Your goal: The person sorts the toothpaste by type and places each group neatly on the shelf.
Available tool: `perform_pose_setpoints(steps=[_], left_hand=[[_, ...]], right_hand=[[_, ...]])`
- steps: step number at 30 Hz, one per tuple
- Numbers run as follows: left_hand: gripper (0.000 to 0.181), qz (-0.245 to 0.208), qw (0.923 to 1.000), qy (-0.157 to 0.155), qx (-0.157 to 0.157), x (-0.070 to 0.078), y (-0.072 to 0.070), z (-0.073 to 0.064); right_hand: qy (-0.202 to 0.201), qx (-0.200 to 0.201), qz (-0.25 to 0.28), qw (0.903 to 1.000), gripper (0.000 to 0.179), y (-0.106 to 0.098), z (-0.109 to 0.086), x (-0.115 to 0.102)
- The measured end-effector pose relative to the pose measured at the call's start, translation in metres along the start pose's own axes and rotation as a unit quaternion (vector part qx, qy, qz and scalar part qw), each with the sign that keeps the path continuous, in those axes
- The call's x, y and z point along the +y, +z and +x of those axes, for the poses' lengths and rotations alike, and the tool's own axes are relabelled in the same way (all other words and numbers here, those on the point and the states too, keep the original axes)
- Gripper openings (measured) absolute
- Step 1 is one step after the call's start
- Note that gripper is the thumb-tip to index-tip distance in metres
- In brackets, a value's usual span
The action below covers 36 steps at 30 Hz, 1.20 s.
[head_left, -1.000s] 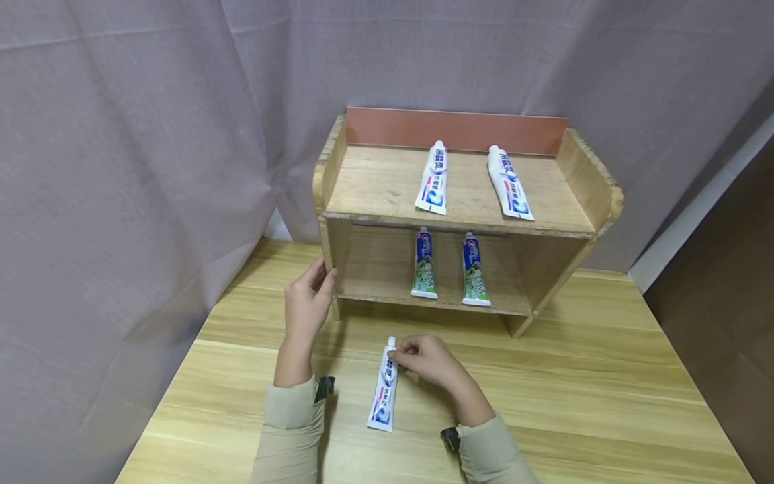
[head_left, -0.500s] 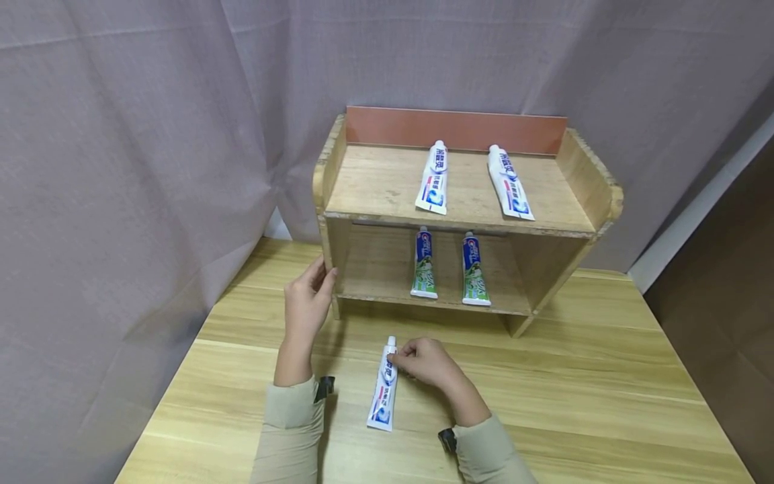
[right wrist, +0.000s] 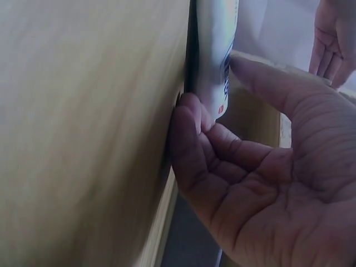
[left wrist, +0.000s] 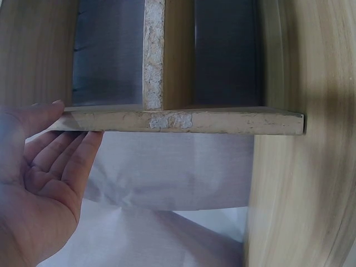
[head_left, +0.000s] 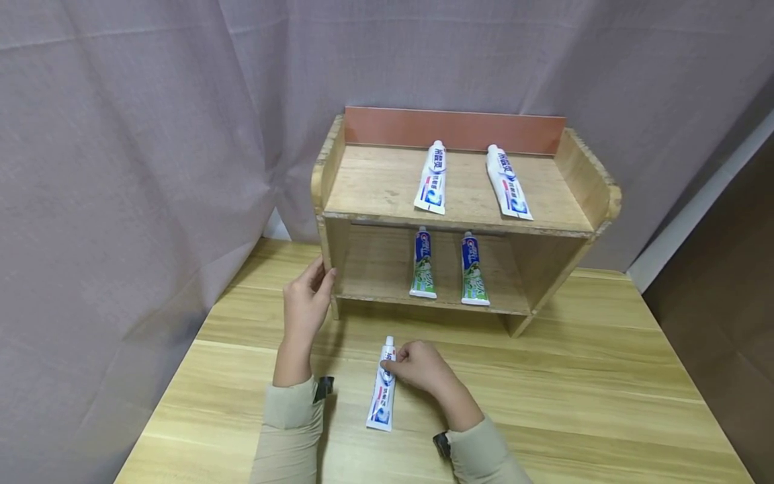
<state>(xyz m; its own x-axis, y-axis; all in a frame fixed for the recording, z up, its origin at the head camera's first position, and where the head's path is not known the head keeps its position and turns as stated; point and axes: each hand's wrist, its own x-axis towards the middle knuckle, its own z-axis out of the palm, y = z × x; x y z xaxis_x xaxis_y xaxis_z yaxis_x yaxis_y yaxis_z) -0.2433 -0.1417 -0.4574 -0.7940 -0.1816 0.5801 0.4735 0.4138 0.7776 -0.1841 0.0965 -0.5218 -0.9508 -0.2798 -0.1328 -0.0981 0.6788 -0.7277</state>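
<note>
A white toothpaste tube (head_left: 382, 398) with blue print lies on the table in front of a small wooden shelf (head_left: 387, 216), cap towards the shelf. My right hand (head_left: 424, 368) pinches its upper part from the right; in the right wrist view the thumb lies on the tube (right wrist: 216, 50) and curled fingers meet its other side. The left hand (head_left: 306, 300) grips the shelf's left side panel near its front edge. Seen from the left wrist, thumb and fingers (left wrist: 69, 156) lie on opposite faces of that panel (left wrist: 233, 122).
Two white toothpaste tubes (head_left: 432, 178) (head_left: 509, 183) lie on the top board. On the lower board are two blue-and-green tubes (head_left: 423, 263) (head_left: 474, 270). Grey cloth (head_left: 151, 134) hangs behind and to the left of the wooden table (head_left: 580, 403).
The right hand has shifted slightly left and down along the tube, its thumb now farther across the printed face. The left hand stays on the panel.
</note>
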Motion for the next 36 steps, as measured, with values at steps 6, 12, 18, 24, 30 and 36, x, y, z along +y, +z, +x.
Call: perform_pose_setpoints(steps=[6, 12, 18, 24, 30, 36], left_hand=[[0.035, -0.005, 1.0000, -0.004, 0.002, 0.0008, 0.0007, -0.0004], [0.035, -0.004, 1.0000, -0.004, 0.001, 0.0009, 0.0001, -0.0007], [0.034, 0.002, 0.9999, -0.011, -0.004, 0.0015, -0.0002, -0.0002], [0.035, 0.002, 1.0000, -0.005, -0.004, 0.0019, -0.0005, -0.0002], [0.034, 0.005, 1.0000, -0.003, -0.002, 0.0014, -0.0009, -0.0005], [0.034, 0.006, 1.0000, -0.006, 0.000, 0.0026, -0.0010, 0.0000]], right_hand=[[0.007, 0.011, -0.010, 0.9999, 0.042, 0.0035, -0.0020, -0.0024], [0.008, 0.016, -0.026, 0.9995, 0.046, 0.0063, -0.0018, -0.0035], [0.011, 0.019, -0.031, 0.9993, 0.047, 0.0076, -0.0008, -0.0039], [0.012, 0.023, -0.036, 0.9990, 0.047, 0.0087, -0.0009, -0.0047], [0.016, 0.020, -0.033, 0.9991, 0.047, 0.0086, -0.0015, -0.0042], [0.016, 0.018, -0.033, 0.9991, 0.046, 0.0072, -0.0005, -0.0034]])
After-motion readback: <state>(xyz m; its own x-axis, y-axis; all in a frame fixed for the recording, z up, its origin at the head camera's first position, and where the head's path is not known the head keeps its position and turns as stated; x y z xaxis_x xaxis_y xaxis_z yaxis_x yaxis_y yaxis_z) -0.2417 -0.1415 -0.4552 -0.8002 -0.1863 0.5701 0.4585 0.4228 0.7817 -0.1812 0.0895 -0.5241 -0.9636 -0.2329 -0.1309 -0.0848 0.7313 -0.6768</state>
